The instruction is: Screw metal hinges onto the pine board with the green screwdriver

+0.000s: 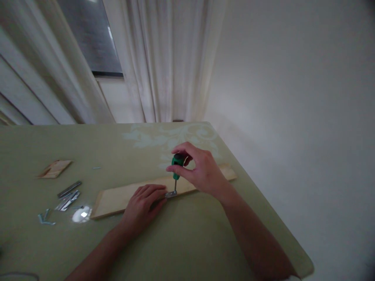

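Right hand (202,171) of mine grips a green-handled screwdriver (176,168) upright, tip down on a small metal bracket (170,194). My left hand (143,203) presses flat on the pale wooden plank (117,199), its long axis running along the table (181,242) toward the far right corner.

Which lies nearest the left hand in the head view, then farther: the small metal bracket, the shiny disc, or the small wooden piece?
1. The small metal bracket, at the left hand's fingertips, on the wooden board.
2. The shiny disc, left of the board's end.
3. The small wooden piece, far left and farther back.
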`<state>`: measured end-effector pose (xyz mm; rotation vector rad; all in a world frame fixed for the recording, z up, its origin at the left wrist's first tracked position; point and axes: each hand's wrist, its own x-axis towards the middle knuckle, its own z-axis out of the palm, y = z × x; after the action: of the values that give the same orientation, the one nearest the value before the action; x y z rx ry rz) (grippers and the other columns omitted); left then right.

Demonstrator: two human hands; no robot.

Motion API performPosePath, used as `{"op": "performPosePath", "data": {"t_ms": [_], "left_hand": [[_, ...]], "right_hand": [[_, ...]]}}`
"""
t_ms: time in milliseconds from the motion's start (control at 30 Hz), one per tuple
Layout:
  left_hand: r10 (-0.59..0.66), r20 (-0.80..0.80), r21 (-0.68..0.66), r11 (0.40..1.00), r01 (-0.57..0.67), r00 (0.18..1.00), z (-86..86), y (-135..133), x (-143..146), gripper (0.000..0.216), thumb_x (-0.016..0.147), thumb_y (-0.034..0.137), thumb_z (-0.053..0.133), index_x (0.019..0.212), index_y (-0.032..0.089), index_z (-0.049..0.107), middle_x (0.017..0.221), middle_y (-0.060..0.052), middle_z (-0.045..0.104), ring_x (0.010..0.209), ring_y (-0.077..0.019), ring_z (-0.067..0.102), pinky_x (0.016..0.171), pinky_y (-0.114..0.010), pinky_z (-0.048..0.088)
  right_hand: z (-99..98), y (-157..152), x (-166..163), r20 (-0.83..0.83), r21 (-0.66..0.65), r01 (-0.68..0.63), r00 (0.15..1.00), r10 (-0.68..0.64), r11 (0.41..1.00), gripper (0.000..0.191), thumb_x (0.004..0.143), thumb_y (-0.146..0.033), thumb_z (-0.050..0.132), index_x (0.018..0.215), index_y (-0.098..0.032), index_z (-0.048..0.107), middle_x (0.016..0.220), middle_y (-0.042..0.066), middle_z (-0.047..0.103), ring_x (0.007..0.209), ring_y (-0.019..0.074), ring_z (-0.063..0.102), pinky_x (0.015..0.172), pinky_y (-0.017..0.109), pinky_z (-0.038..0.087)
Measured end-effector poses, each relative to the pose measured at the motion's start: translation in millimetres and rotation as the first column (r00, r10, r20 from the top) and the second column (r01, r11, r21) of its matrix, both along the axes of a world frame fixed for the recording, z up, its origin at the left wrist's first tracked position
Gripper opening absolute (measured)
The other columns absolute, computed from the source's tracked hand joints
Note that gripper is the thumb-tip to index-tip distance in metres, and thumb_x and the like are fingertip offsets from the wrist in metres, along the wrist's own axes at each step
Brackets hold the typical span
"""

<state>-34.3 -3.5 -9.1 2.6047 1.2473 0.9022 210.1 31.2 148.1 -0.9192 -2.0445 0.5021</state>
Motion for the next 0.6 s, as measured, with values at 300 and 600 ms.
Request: {"op": "performPosePath", "data": {"t_ms": [300,600], "left_hand": [[0.005,-0.004,-0.009,1.000,-0.005,1.000,-1.5,-0.6,-0.4,0.022,0.106,0.037,0.060,0.120,0.030,0.074,0.125,-0.006,0.077,0.113,-0.0259,0.071,0.096,-0.043,0.056],[0.041,-0.062,0.015,0.999,-0.040,0.997,-5.1,3.2,-0.6,0.029,0.101,0.044,0.067,0.126,0.030,0.073,0.136,-0.008,0.073,0.123,-0.0311,0.068,0.104,-0.049,0.054]], "right_hand": [[11.9,1.9,14.8,0.025,-0.074,-0.269,0.962,0.271,0.960,0.023,0.098,-0.030,0.075,0.120,-0.026,0.069,0.112,0.001,0.078,0.103,0.0170,0.073,0.094,0.030,0.053],[-2.5,-15.1,-15.2,0.424,0.260,0.244,0.840,-0.337,0.934,0.034,0.104,-0.057,0.057,0.098,-0.023,0.062,0.073,0.005,0.069,0.065,0.0194,0.060,0.059,0.031,0.027]]}}
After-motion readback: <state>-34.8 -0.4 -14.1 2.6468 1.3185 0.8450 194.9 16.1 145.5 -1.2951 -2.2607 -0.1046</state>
